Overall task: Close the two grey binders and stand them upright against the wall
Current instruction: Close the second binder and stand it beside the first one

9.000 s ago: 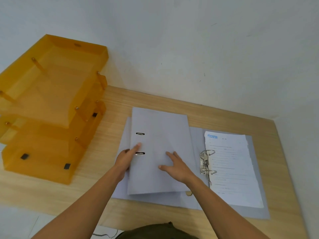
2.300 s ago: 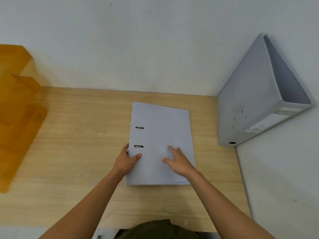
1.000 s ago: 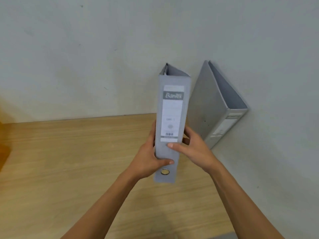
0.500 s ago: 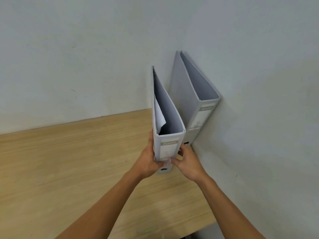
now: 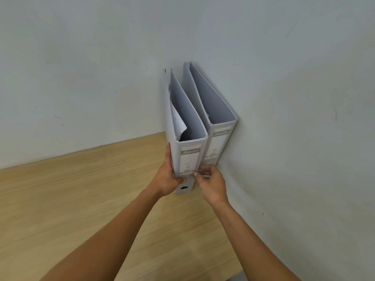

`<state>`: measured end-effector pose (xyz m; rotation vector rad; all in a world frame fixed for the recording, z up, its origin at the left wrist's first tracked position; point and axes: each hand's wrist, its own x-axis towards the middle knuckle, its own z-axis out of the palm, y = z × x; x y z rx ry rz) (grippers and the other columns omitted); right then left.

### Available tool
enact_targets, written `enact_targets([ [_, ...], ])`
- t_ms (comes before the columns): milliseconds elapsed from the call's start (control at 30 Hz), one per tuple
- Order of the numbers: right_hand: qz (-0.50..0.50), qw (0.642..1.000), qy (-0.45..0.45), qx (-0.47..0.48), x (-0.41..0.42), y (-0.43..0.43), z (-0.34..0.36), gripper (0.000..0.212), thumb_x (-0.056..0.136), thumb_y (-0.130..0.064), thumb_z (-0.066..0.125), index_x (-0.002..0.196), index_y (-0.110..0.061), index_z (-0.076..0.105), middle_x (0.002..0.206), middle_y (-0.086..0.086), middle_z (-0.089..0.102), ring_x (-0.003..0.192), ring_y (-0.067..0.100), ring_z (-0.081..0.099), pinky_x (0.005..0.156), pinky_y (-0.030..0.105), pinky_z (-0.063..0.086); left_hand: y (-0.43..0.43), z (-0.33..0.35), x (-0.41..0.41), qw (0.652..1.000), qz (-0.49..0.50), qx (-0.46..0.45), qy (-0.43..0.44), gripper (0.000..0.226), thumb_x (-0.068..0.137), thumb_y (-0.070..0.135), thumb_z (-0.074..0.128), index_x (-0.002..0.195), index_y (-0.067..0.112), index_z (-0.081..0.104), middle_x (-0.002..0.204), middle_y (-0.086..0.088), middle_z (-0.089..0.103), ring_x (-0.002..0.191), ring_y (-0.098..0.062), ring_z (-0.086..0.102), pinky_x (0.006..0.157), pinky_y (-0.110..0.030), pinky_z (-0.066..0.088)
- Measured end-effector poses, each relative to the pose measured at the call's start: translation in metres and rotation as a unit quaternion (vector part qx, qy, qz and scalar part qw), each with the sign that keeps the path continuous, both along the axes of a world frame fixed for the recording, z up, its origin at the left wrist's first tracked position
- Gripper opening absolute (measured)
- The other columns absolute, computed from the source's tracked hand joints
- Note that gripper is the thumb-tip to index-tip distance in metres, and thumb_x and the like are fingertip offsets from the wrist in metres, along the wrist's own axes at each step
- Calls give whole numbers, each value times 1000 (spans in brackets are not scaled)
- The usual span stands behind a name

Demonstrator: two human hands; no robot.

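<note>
Two bare forearms reach forward over the wooden counter (image 5: pixel 81 199) toward the corner where two walls meet. The left hand (image 5: pixel 166 179) is clamped on the near binder (image 5: pixel 187 157), thumb against its left cover and fingers curled under the lower spine. The right hand (image 5: pixel 211 183) pinches the same binder's right edge low on the spine, its fingers blurred. This binder stands upright on the counter, spine facing the camera, with a loose sheet of paper (image 5: pixel 177 122) showing inside its open top. Just behind and beside it, the second binder (image 5: pixel 220 136) stands upright against the right wall (image 5: pixel 304 118), its spine also facing out.
</note>
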<state>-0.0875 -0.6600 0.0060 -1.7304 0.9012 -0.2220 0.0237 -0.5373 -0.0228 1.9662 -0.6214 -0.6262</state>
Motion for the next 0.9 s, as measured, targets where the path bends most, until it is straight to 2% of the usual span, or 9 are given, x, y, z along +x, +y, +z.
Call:
enact_targets([
  [100, -9, 1000, 4, 9, 3, -6, -2, 18, 90, -16, 69, 105, -21, 60, 98, -6, 69, 92, 12, 67, 73, 17, 50, -10, 2, 4, 1000, 3, 3, -3, 126, 74, 2, 76, 160, 21, -14, 148, 0, 49, 132, -18, 51, 107, -37, 48],
  [233, -21, 999, -4, 30, 8, -9, -6, 20, 90, -11, 66, 108, -16, 59, 102, -2, 71, 92, 13, 69, 76, 18, 52, -19, 1, 9, 1000, 9, 6, -5, 128, 72, 5, 76, 160, 20, -15, 150, -2, 47, 135, -21, 50, 109, -43, 48],
  [400, -16, 998, -12, 52, 12, -9, -10, 22, 90, -9, 64, 109, -20, 59, 103, -5, 71, 99, 13, 70, 91, 35, 58, -21, 3, 15, 1000, 5, 26, 9, 123, 75, -2, 74, 160, 17, -14, 144, 1, 47, 132, -20, 49, 108, -40, 47],
  [467, -16, 998, -13, 59, 15, -9, -12, 24, 91, -8, 62, 108, -24, 58, 104, -7, 71, 101, 11, 69, 95, 41, 58, -23, 6, 17, 999, 11, 32, 12, 124, 75, -2, 74, 160, 19, -14, 146, -3, 48, 132, -24, 50, 108, -44, 47],
  [600, -25, 997, -14, 66, 18, -11, -14, 27, 92, -6, 62, 113, -22, 59, 108, -6, 72, 106, 10, 68, 98, 44, 57, -27, 8, 20, 999, 15, 30, 12, 130, 72, 1, 74, 159, 24, -21, 146, -9, 51, 130, -29, 54, 105, -51, 49],
  [800, -17, 997, -10, 74, 18, -10, -16, 29, 92, -4, 60, 114, -23, 59, 111, -5, 72, 109, 13, 68, 98, 46, 56, -26, 6, 16, 998, 39, 36, 17, 122, 74, 6, 72, 160, 24, -12, 135, -11, 61, 118, -33, 62, 97, -48, 54],
  [900, -11, 997, -12, 78, 17, -7, -14, 33, 92, -4, 58, 106, -35, 56, 113, -7, 71, 110, 14, 68, 98, 46, 56, -23, 4, 13, 998, 49, 35, 25, 116, 77, 6, 70, 162, 24, -7, 139, -7, 60, 119, -27, 60, 98, -41, 54],
])
